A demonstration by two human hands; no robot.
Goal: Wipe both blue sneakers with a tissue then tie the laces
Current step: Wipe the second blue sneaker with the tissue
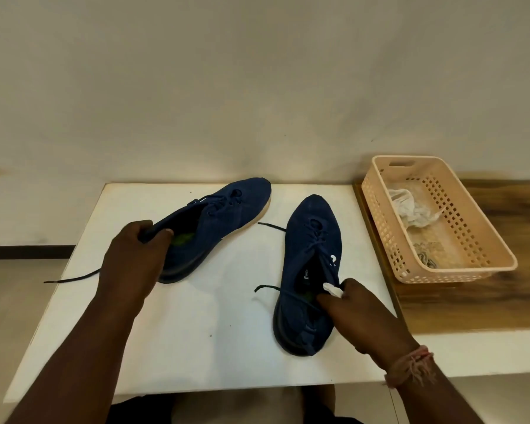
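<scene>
While both hands work at the two shoes, the head view shows this:

Left hand [135,255]: fingers curled round the heel collar of the left sneaker [214,221], gripping it and tipping it on its side.
Left sneaker: near the far edge of the white board [181,347], toe toward the far edge, pale sole facing right; one loose lace [71,278] trails off the board's left edge.
Right hand [358,313]: pinches a small white tissue [333,289] and rests at the opening of the right sneaker [311,267]; a thread band [410,367] circles the wrist.
Right sneaker: upright near the board's right edge, toe pointing away, laces untied and lying on the board.
Basket [478,240]: peach plastic, on the wooden bench [471,307] just right of the board, crumpled white tissue inside.
</scene>
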